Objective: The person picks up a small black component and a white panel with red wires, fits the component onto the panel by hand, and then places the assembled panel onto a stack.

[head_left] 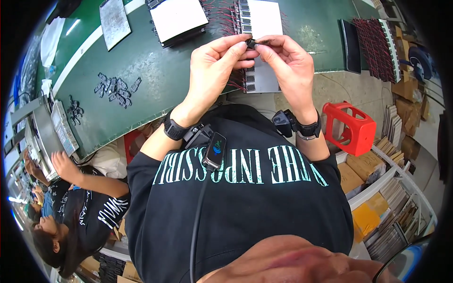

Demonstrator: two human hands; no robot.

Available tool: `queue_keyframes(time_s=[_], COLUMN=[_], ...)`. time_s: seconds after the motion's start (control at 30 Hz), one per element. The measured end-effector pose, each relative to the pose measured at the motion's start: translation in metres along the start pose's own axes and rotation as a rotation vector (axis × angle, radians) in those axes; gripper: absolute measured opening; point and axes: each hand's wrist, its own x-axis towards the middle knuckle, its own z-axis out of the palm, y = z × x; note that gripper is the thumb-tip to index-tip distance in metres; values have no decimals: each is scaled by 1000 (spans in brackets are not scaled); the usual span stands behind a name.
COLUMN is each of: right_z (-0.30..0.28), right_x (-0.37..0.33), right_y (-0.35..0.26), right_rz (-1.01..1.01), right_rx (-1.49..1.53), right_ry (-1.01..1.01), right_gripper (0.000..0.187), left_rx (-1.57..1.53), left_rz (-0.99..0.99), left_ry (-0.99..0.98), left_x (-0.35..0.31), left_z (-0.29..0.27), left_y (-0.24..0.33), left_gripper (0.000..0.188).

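In front of my chest, over the near edge of the green table, both hands meet at a small black part (250, 43). My left hand (212, 63) pinches it between thumb and forefinger. The thumb and fingers of my right hand (293, 63) close on its other side. The part is too small and too covered by fingertips for me to tell its exact kind. Beneath the hands lies a pale board (265, 21), with a row of small black rectangular parts (245, 21) and thin red wires (227, 21) along its left side.
Loose black parts (113, 88) lie on the green table (137, 52). A white-topped stack (179, 19) and a metal plate (114, 23) sit farther back. Red-wired parts (375, 49) are at the right, above a red stool (349, 127). A co-worker's hand (66, 167) is at far left.
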Motion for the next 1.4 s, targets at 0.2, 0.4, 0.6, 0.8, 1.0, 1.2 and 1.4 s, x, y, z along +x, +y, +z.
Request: queue_keyframes(time_s=[0.2, 0.4, 0.6, 0.8, 1.0, 1.2, 1.4], right_z=[-2, -12, -21, -12, -12, -8, -5], right_x=[7, 5, 6, -1, 4, -1, -3], right_y=[11, 5, 5, 6, 2, -11, -22], right_rz=[-33, 103, 164, 96, 62, -44, -107], right_rx=[55, 124, 141, 88, -2, -201, -339], right_ry=[4, -76, -129, -94, -137, -154, -204], right_gripper=[11, 13, 13, 19, 25, 23, 19], left_rx=[20, 39, 24, 17, 28, 184, 298], left_rz=[0, 7, 10, 3, 36, 115, 78], left_ry=[-15, -41, -52, -56, -44, -30, -61], left_x=[-1, -4, -6, -7, -8, -17, -15], left_z=[-1, 3, 8, 8, 9, 11, 3], left_y=[0, -1, -1, -6, -7, 4, 16], left_gripper=[28, 28, 28, 27, 25, 20, 18])
